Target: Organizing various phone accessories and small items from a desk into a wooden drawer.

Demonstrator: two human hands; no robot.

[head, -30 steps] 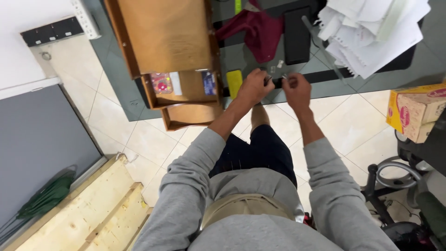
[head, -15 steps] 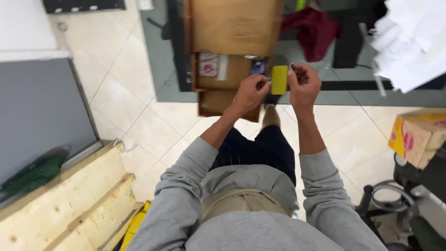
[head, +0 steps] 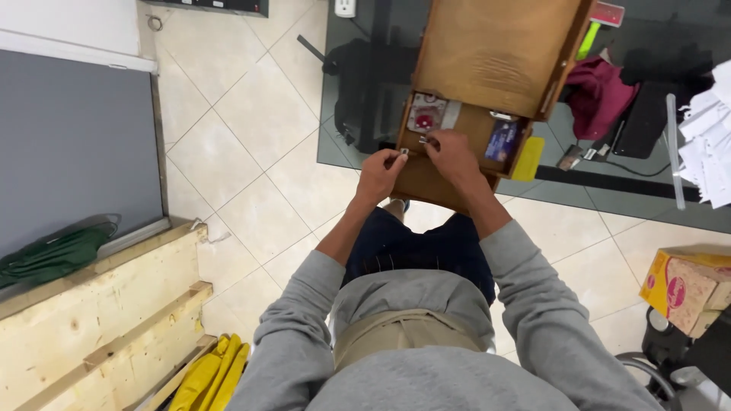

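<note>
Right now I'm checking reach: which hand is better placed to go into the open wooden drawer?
Right. The right hand is already over the open wooden drawer; the left hand sits just outside its near-left edge, pinching a small metal piece.

wooden drawer (head: 464,133): brown | sleeves (head: 304,320): grey | cloth (head: 598,95): maroon | card (head: 527,158): yellow | floor (head: 251,129): cream tiles | carton (head: 685,289): yellow, pink print | papers (head: 708,129): white

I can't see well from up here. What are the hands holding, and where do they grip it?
The left hand pinches a small shiny metal piece at its fingertips. The right hand pinches another tiny metal bit. What they are cannot be told.
</note>
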